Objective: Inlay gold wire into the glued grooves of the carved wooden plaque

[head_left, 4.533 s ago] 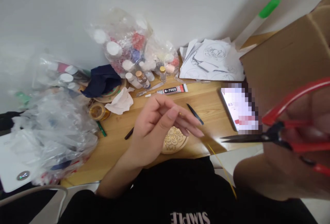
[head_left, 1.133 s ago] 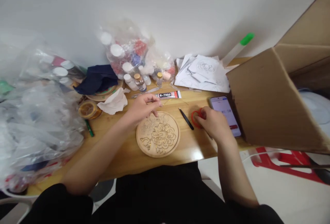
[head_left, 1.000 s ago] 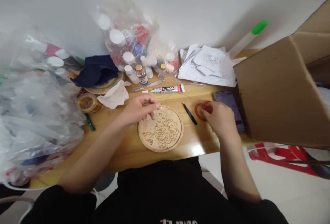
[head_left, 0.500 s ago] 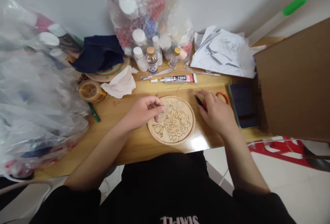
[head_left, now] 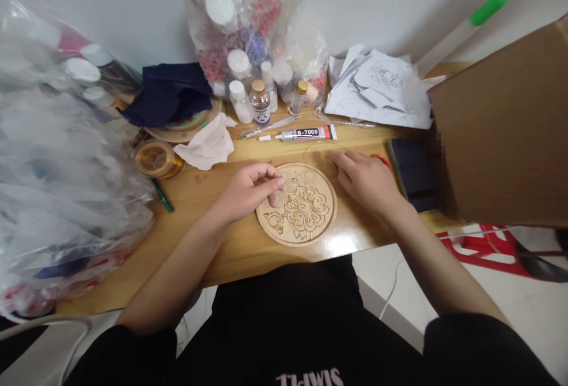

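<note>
A round wooden board lies near the table's front edge, with a gold-outlined flower and fainter pencil lines on its upper part. Over the board's left side is my left hand, thumb and forefinger pinched together; whatever is between them is too small to make out. To the right of the board my right hand rests low on the table, fingers curled and pointing left. Only a small dark tip shows at its fingers, and the rest of the item is hidden. A thin gold wire curves above the board.
Behind the board lie a B-7000 glue tube and small bottles. Left are a wire spool, crumpled tissue, green pen and plastic bags. Right are red-handled scissors, a phone and a cardboard box.
My right hand has turned and lowered, and the black tweezers seen in it before are now mostly hidden. My left hand stays pinched over the board. The view has shifted slightly.
</note>
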Demonstrator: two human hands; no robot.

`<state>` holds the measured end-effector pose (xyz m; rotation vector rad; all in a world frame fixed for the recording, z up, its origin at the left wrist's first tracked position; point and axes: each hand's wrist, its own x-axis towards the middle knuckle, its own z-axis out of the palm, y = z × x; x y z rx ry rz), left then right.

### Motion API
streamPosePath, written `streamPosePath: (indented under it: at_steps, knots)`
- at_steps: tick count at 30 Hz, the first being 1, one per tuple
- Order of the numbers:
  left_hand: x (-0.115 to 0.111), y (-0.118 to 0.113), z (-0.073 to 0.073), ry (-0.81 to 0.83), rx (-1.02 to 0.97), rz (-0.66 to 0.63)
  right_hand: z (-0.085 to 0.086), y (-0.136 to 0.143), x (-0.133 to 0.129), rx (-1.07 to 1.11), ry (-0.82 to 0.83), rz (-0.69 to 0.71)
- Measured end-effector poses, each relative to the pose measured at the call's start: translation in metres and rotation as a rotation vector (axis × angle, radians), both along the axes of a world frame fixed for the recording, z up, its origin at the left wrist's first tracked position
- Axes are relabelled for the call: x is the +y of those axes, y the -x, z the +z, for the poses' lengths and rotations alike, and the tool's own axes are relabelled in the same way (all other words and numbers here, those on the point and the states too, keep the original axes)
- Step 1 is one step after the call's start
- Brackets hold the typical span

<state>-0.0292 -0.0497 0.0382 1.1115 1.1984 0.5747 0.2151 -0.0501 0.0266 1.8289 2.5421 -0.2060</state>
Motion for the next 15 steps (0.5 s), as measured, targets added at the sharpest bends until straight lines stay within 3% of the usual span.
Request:
streamPosePath:
  at_steps: [5,10,15]
  knots:
    - [-0.004,0.004,-0.007,-0.02,-0.033,0.029,-0.002,-0.005,-0.004,0.19,0.029,0.01]
    - [-0.005,0.004,-0.011,-0.033,-0.064,0.032,0.003,0.002,-0.012,0.089,0.029,0.001]
    - [-0.007,0.004,-0.011,-0.05,-0.083,0.037,0.008,0.008,-0.011,0.004,0.13,-0.001]
